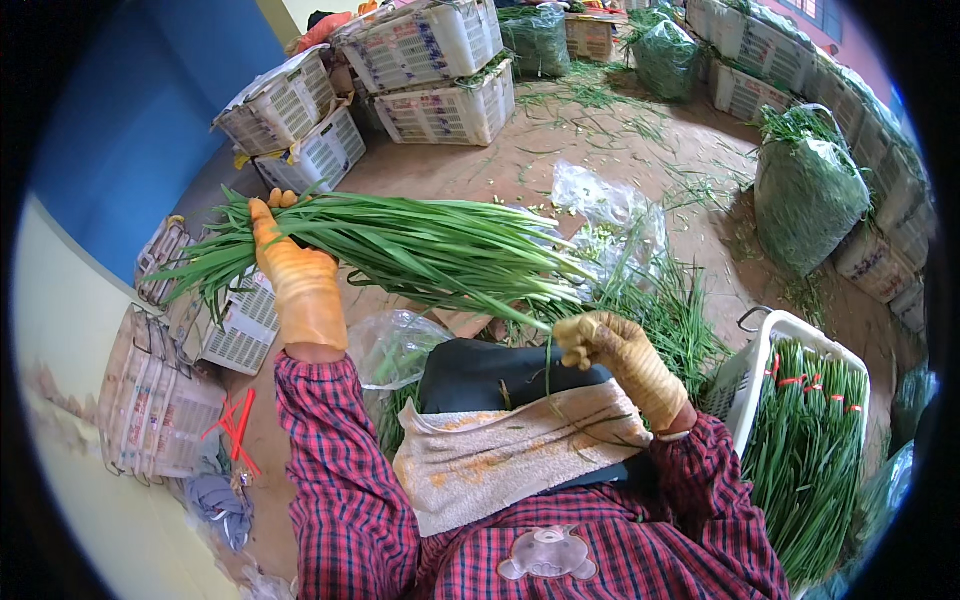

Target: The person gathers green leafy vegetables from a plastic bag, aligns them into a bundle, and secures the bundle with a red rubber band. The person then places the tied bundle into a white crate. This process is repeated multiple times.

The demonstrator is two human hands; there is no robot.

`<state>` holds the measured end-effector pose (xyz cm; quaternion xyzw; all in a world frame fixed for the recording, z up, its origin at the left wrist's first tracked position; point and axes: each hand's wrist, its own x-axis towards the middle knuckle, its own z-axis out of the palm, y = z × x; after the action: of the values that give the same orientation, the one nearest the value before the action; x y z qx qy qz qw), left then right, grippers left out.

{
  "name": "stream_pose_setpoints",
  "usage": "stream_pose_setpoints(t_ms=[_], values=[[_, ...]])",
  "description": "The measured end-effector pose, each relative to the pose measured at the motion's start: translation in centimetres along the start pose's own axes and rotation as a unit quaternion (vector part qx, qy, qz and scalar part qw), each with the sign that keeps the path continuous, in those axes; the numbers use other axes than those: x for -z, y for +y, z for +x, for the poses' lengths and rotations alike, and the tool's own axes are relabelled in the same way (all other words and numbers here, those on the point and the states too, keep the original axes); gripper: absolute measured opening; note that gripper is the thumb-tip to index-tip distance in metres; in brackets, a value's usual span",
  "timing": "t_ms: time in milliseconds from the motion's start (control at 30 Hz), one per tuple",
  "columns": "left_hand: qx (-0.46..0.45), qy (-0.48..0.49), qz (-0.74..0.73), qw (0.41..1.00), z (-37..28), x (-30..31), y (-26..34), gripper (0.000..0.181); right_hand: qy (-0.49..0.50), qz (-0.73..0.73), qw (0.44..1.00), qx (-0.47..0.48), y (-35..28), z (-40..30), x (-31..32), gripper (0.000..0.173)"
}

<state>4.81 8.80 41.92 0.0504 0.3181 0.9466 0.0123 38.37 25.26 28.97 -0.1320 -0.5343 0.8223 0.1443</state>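
My left hand [289, 255], in an orange rubber glove, holds a thick bunch of long green Chinese chives [435, 240] near its leafy end. The pale stem ends point right. My right hand [611, 352], in a yellowish glove, pinches the stem end of a stalk that slants away from the bunch. Thin leaves hang below that hand. Across my lap lies a stained cream towel [510, 457], over dark cloth. At my right stands a white plastic basket [757, 375] packed with chives in bundles tied with red bands [791, 381].
Loose chives [675, 315] lie beyond my lap, beside clear plastic film [607, 202]. Stacked white crates [442, 105] stand at the back left, with more along the right wall. A filled green plastic bag [810, 195] stands at right. Red strips [241, 427] lie on the floor at left.
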Motion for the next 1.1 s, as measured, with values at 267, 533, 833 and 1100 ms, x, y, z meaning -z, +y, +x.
stream_pose_setpoints(t_ms=[267,533,833,1100], values=[[0.032,-0.003,-0.026,0.999,0.0,0.1,0.1,0.031,0.020,0.056,0.998,0.026,0.6,0.2,-2.2,0.035],[0.054,-0.039,-0.026,0.997,-0.8,0.9,-0.4,0.027,0.156,-0.019,0.984,0.078,2.2,3.3,0.1,0.022],[0.055,-0.044,-0.004,0.997,-2.1,0.5,-0.9,0.026,0.060,0.041,0.995,0.071,1.5,3.7,-1.6,0.048],[0.068,-0.025,-0.018,0.997,-2.7,-0.1,-1.4,0.025,0.074,0.102,0.985,0.117,0.2,4.2,-2.3,0.036]])
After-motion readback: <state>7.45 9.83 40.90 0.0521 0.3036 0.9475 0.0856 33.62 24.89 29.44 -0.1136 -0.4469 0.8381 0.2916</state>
